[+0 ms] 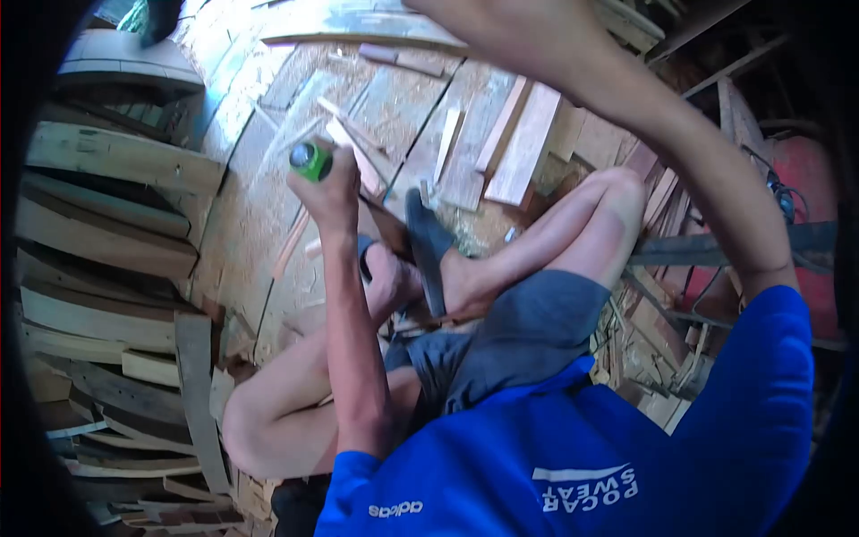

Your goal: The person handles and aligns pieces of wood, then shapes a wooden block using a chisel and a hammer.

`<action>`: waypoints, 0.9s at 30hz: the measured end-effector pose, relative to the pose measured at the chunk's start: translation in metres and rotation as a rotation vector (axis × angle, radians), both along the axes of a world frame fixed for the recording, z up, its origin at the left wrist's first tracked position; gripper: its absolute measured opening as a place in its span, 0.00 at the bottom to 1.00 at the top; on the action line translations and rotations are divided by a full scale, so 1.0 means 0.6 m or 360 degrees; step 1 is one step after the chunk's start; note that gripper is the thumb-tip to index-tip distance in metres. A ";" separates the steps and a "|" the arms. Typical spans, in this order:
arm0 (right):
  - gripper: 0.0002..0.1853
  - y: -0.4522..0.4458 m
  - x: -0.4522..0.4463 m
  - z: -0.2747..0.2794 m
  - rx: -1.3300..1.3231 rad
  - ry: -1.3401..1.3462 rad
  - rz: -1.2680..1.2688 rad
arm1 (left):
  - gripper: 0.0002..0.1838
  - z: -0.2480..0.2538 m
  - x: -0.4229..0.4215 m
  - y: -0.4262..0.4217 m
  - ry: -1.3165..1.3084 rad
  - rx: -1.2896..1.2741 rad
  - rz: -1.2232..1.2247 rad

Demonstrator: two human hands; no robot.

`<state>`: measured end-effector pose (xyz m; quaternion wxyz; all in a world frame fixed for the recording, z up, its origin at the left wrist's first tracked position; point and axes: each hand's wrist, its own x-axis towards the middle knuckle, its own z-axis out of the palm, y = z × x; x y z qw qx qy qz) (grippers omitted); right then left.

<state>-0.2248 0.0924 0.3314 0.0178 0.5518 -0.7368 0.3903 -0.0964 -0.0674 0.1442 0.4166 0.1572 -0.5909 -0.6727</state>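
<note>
My left hand (333, 192) is closed around a green handle (310, 159) with a dark rounded end, held above the floor. The rest of that object is hidden beneath the fist. My right arm reaches across the upper right to the top edge, where my right hand (461, 16) is mostly cut off; its fingers do not show. Just below and right of my left hand, a dark sandal (428, 246) is by my foot. Thin wood strips (353, 148) lie near the fist.
Curved wooden pieces (107, 234) are stacked along the left side. Flat boards (526, 148) rest on the sawdust-strewn floor (380, 94) ahead. A red object (805, 224), a dark metal bar (671, 248) and cables are at the right, above wood scraps.
</note>
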 end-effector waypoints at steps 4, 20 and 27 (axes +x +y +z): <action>0.11 0.011 -0.029 -0.052 0.0662 0.0692 -0.0126 | 0.09 0.002 0.006 0.000 0.0019 0.0094 0.0093; 0.12 0.007 -0.034 -0.077 0.0457 0.0857 -0.0202 | 0.11 0.003 0.005 0.002 -0.0014 0.0045 0.0007; 0.16 -0.011 -0.027 -0.055 -0.0015 0.0281 -0.0212 | 0.11 -0.010 0.006 -0.010 -0.0020 0.0010 -0.0016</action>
